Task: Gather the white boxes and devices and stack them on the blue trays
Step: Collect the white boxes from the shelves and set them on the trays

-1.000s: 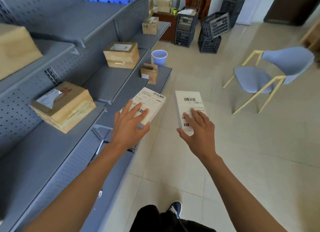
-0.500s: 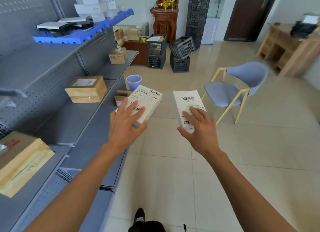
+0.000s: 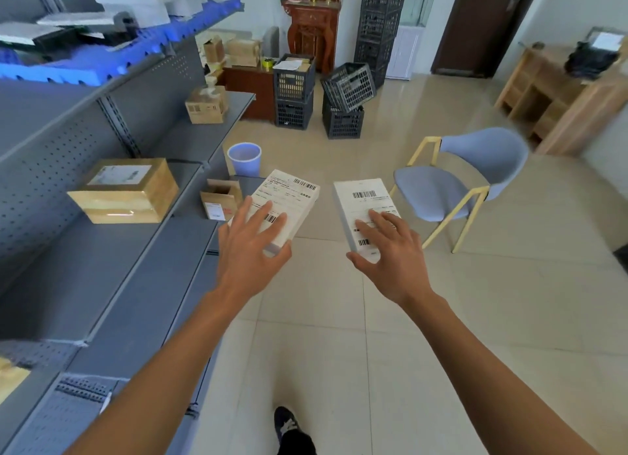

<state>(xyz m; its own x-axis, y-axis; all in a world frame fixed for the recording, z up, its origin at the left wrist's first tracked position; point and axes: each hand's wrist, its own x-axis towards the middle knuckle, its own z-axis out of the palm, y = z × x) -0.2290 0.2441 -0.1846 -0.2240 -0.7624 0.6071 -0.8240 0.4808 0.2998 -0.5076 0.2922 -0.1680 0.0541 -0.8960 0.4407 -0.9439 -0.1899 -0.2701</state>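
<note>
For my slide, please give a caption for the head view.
Each hand, left and right, carries a labelled white box beside grey shelving.

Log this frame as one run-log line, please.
left hand: holds white box | right hand: holds second white box | blue trays: top shelf, partly loaded | step: carrying, not yet stacked

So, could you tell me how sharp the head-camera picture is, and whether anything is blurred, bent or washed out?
Head view: the two white boxes, left and right, show crisp barcodes, though their small print is unreadable; the blue trays and the things on them, top left, are smeared; wide-angle distortion bows the grey shelves and the door; soft daylight glare sits on the floor tiles.
</note>
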